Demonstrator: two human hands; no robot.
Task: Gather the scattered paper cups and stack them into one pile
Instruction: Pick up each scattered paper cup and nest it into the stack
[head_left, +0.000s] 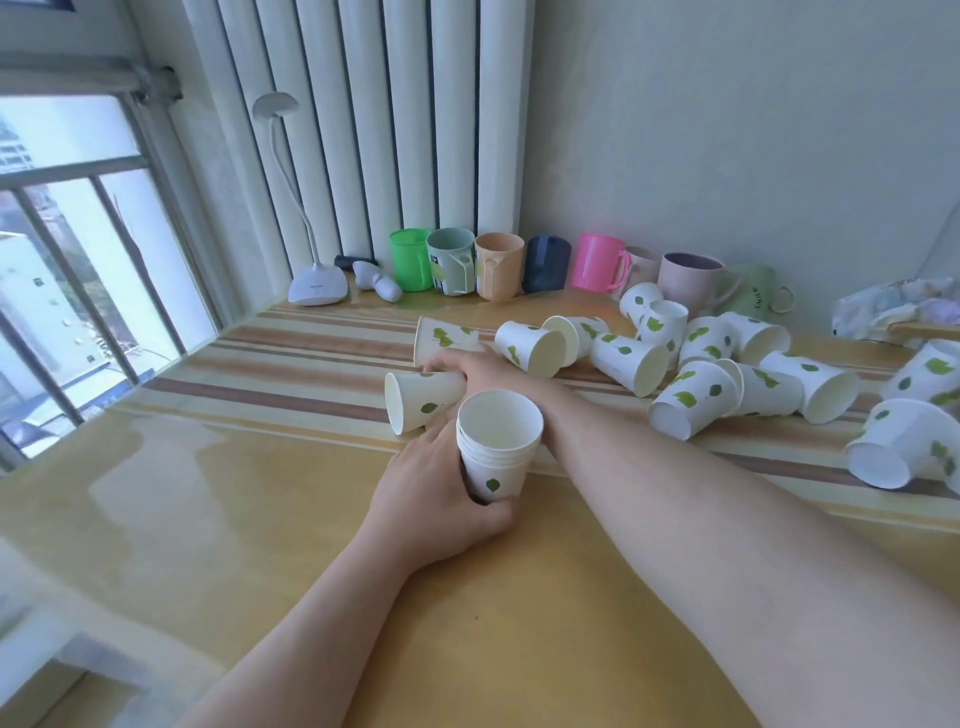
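A: Where is the stack (497, 448) held?

B: It is kept upright near the middle of the yellow table (218, 519), mouth up, with the left hand (441, 499) wrapped round its lower half, thumb in front and fingers behind.

A: And the right hand (470, 366)?

B: It is stretched past the stack and closed on a cup lying on its side (421, 400), mouth turned left. Another tipped cup (441, 338) is seen just beyond the knuckles.

A: The rest of the cups?

B: A loose heap (727, 374) is spread across the striped mat (291, 364) to the right, with two more (904, 441) close to the picture's right edge.

A: Is room left for moving?

B: Bare tabletop is seen left and in front of the stack. The far edge is lined with coloured mugs (498, 270) and a desk lamp (317, 283) against the radiator (384, 119).
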